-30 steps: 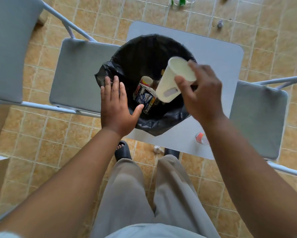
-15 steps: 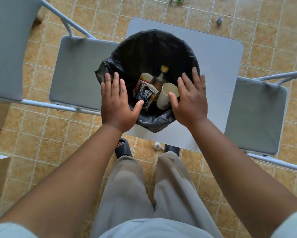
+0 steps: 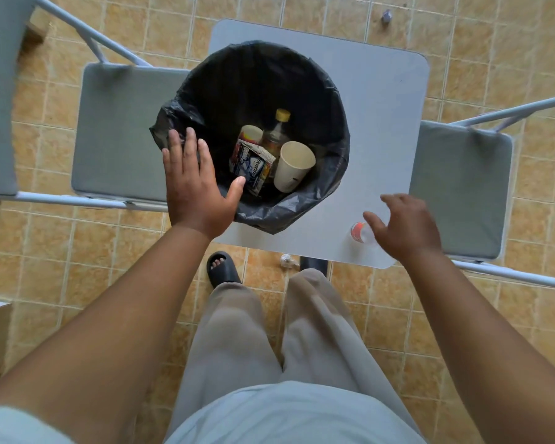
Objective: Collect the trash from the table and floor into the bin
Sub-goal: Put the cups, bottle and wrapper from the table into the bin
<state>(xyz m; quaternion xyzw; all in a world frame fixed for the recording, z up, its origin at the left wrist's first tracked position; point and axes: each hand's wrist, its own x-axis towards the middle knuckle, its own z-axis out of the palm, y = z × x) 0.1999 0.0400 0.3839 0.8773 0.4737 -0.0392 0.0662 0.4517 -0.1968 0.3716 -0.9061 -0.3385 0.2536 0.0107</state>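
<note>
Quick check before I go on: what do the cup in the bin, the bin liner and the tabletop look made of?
Cup: likely paper, matte cream walls without shine. Bin liner: thin black plastic film, glossy creases where it folds over the rim. Tabletop: smooth, matte grey; plastic or laminate, cannot tell which.

The bin (image 3: 253,75) stands on the worktop (image 3: 381,107), toward its left side. In the bin, a cup (image 3: 293,166) lies at the right, a packet (image 3: 252,165) just left of it, and a bottle (image 3: 277,129) behind both. The left hand (image 3: 196,190) is at the bin's near left rim. A small bottle (image 3: 359,232) sits on the worktop's near right corner, just left of the right hand (image 3: 407,229). The left chair (image 3: 119,133) and right chair (image 3: 458,193) flank the worktop. A scrap (image 3: 285,260) lies on the floor (image 3: 45,251) by the worktop's near edge.
</note>
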